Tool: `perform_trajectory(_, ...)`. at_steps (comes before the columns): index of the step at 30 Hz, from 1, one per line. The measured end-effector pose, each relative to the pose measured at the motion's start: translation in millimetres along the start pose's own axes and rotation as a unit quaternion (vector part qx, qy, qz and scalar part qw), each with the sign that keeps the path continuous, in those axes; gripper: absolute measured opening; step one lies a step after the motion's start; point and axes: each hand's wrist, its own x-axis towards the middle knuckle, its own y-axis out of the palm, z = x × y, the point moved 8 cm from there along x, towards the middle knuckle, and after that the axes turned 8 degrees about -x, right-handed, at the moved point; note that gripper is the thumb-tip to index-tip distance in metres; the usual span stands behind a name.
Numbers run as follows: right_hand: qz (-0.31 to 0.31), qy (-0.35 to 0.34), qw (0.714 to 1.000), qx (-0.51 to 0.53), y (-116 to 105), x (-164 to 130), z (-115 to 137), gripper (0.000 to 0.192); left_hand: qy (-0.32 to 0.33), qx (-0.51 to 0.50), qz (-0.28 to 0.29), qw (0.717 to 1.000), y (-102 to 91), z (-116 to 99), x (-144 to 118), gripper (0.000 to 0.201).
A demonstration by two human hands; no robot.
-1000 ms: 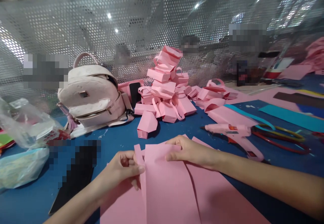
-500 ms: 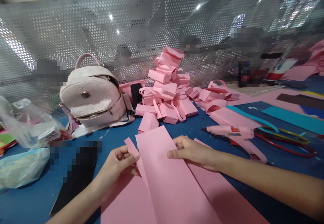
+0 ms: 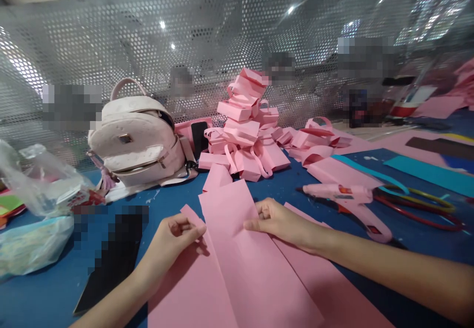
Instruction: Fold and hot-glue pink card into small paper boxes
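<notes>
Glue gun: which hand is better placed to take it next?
Probably the right hand: the glue gun lies nearer it, beyond its forearm, while the left hand is farther off. The right hand pinches paper, though, so it would likely have to let go first.

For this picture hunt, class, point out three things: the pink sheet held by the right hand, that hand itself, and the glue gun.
Pink sheet [image 3: 254, 264]: head view, on its broad face.
Right hand [image 3: 280, 224]: head view, on its middle.
Glue gun [image 3: 354, 196]: head view, on its body.
</notes>
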Motion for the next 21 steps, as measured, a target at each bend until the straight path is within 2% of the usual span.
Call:
perform_trajectory(5,0.02,-0.011,1.0,0.01,1.2,-2.1,0.4,0.049,-0.032,0.026,0.039,0.998,1.7,7.1,3.9,0.042)
perform_trajectory(11,-0.053,0.03,0.998,0.017,-6.8,-3.8,-7.6,0.047,-0.022,0.047,0.035,0.998,-0.2,5.0,1.9,0.038)
perform_trajectory(15,-0.043,0.02,0.998,0.042,-3.3,-5.5,-3.4,0.044,-0.021,0.052,0.023,0.998,-1.2,4.9,1.9,0.041)
perform_trajectory(21,-0.029,-0.007,0.999,0.021,-1.8,-4.9,0.5,0.044,-0.037,0.043,0.043,0.997,5.1,9.9,1.5,0.042)
